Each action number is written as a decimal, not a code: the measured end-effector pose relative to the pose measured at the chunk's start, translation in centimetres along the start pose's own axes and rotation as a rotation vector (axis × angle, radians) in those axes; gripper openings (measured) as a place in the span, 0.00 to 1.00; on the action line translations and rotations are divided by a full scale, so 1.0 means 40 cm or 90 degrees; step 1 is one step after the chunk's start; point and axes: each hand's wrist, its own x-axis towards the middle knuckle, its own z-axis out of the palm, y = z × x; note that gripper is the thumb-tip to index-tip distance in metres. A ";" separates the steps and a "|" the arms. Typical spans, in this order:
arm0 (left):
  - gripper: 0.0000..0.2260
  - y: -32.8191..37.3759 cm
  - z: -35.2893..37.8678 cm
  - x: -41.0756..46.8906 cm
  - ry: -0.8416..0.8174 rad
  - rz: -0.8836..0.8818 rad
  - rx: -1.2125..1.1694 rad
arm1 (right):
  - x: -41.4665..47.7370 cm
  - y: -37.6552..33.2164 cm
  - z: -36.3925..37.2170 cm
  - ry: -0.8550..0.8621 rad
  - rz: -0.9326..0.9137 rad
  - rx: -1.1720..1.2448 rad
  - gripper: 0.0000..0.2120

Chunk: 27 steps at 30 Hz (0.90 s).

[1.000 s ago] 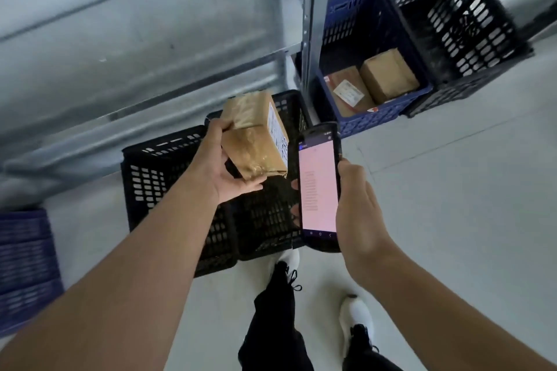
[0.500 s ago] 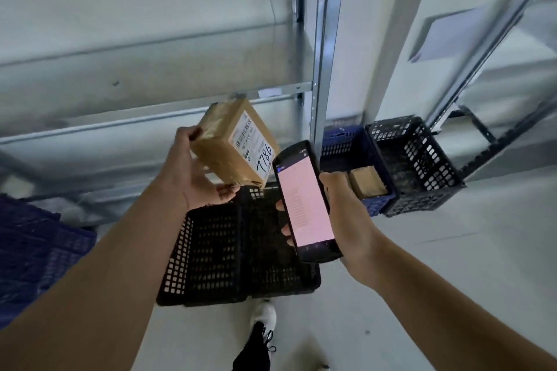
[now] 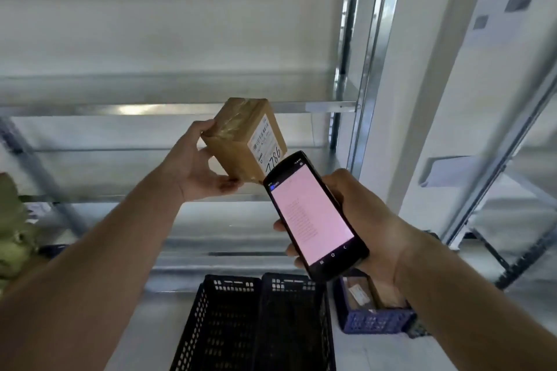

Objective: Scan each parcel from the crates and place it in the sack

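My left hand point(image 3: 197, 167) grips a brown taped cardboard parcel point(image 3: 238, 138), held up in front of the metal shelf. Its white label with the handwritten number 7786 faces right, toward the scanner. In my right hand point(image 3: 358, 220) is a black handheld scanner point(image 3: 313, 214) with a pink lit screen; its top end sits just below and right of the label, almost touching the parcel. Two black crates point(image 3: 259, 325) stand on the floor below my hands. A blue crate point(image 3: 373, 315) with brown parcels in it shows under my right wrist.
Silver metal shelving point(image 3: 180, 105) fills the background, with an upright post point(image 3: 370, 63) to the right of the parcel. A second rack point(image 3: 512, 190) stands at far right. A green bag-like shape point(image 3: 12, 229) sits at the left edge.
The view has tilted upward, so the crates dropped toward the bottom. Both hands rose; the parcel's label turned toward the scanner, and the scanner came closer to it.
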 end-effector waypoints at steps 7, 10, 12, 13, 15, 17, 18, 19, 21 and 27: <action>0.32 0.179 -0.041 -0.114 -0.024 0.071 0.078 | -0.033 -0.091 0.104 -0.061 -0.005 0.050 0.27; 0.30 0.214 -0.058 -0.138 -0.036 0.070 0.107 | -0.052 -0.110 0.133 -0.076 -0.022 0.040 0.28; 0.29 0.225 -0.065 -0.150 -0.034 0.071 0.123 | -0.066 -0.115 0.145 -0.098 -0.035 0.044 0.29; 0.29 0.227 -0.068 -0.156 -0.032 0.071 0.130 | -0.075 -0.118 0.152 -0.108 -0.041 0.045 0.29; 0.29 0.229 -0.073 -0.164 -0.027 0.073 0.137 | -0.093 -0.120 0.160 -0.122 -0.044 0.044 0.29; 0.29 0.229 -0.076 -0.171 -0.024 0.073 0.141 | -0.108 -0.119 0.163 -0.128 -0.045 0.037 0.29; 0.29 0.227 -0.077 -0.175 -0.025 0.073 0.144 | -0.114 -0.118 0.163 -0.132 -0.043 0.034 0.29; 0.29 0.224 -0.077 -0.180 -0.027 0.074 0.145 | -0.119 -0.117 0.163 -0.134 -0.042 0.035 0.29; 0.29 0.218 -0.077 -0.189 -0.027 0.076 0.142 | -0.130 -0.112 0.165 -0.142 -0.045 0.041 0.29; 0.35 0.183 -0.093 -0.225 -0.016 0.112 0.054 | -0.114 -0.095 0.207 -0.133 -0.113 0.115 0.29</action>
